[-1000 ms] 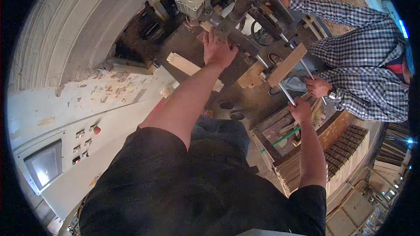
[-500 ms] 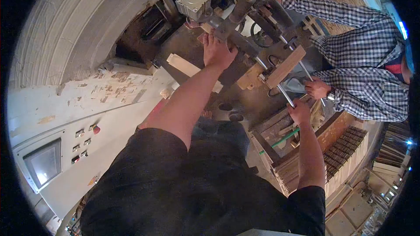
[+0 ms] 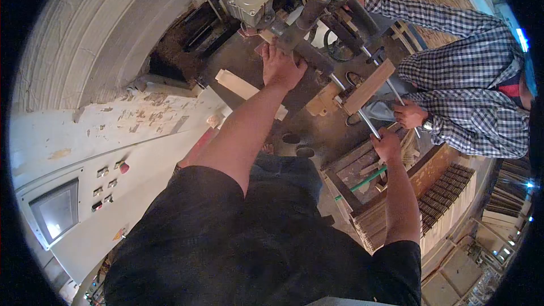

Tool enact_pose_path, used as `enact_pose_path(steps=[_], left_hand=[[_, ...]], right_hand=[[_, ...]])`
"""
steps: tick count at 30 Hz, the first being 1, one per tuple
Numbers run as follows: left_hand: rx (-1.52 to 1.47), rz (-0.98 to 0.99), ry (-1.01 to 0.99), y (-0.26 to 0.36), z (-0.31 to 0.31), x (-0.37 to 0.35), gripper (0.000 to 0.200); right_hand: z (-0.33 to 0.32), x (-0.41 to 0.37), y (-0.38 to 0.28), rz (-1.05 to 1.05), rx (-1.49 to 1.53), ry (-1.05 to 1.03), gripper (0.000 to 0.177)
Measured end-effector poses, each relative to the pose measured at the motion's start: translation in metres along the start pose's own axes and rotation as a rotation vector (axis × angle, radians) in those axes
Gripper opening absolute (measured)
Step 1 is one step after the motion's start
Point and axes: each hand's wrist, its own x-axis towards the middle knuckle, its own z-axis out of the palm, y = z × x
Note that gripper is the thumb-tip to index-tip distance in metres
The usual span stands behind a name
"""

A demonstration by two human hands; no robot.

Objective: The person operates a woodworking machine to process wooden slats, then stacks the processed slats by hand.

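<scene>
At the dark metal head of a machine (image 3: pixel 294 37), my left hand (image 3: pixel 281 69) is closed with its fingers bent over the edge. A small reddish-brown edge shows beside the fingertips; what lies under them is hidden. My right hand (image 3: pixel 387 144) is wrapped round the near end of a shiny metal rod (image 3: pixel 369 123). Across this rod and a second parallel rod (image 3: pixel 395 92) sits a wooden block (image 3: pixel 369 87). Another person's hand (image 3: pixel 411 114), with a watch at the wrist, is at the second rod, close to my right hand.
A pale board (image 3: pixel 241 88) lies below my left forearm. To the left stands a control cabinet with a screen (image 3: pixel 55 211) and a red button (image 3: pixel 124 168). Stacked wooden strips (image 3: pixel 447 204) are at the right. The co-worker in a checked shirt (image 3: pixel 464 73) stands opposite.
Both my hands keep almost the same places, the right still on the rod. The co-worker's checked sleeve and body have shifted very slightly.
</scene>
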Motion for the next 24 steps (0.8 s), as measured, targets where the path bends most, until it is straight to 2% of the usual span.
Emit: enact_pose_path(steps=[5,7,12,14,17,20,22,24], left_hand=[[-0.015,0.016,-0.01,-0.001,-0.002,-0.001,0.075],[-0.011,0.021,-0.005,-0.001,-0.001,0.0,0.076],[-0.008,0.026,0.009,0.0,-0.001,0.0,0.076],[0.045,0.0,-0.094,0.002,-0.007,0.001,0.074],[0.033,-0.029,-0.142,0.003,-0.007,0.002,0.072],[-0.019,0.008,-0.093,0.003,-0.013,0.0,0.078],[-0.03,0.012,-0.08,0.002,-0.012,0.002,0.077],[-0.038,0.017,-0.067,0.002,-0.014,0.001,0.077]], right_hand=[[0.012,0.005,0.01,-0.029,-0.074,0.022,0.036],[0.008,0.002,0.006,0.051,0.018,-0.001,0.035],[0.003,0.001,0.003,0.015,0.022,0.025,0.035],[0.006,0.002,0.005,0.017,0.009,0.03,0.035],[0.007,0.003,0.006,0.019,0.034,-0.002,0.035],[0.007,0.001,0.004,0.02,-0.001,0.074,0.031],[-0.004,0.0,-0.005,0.069,0.005,-0.045,0.039],[0.0,0.002,-0.003,0.067,-0.012,-0.04,0.039]])
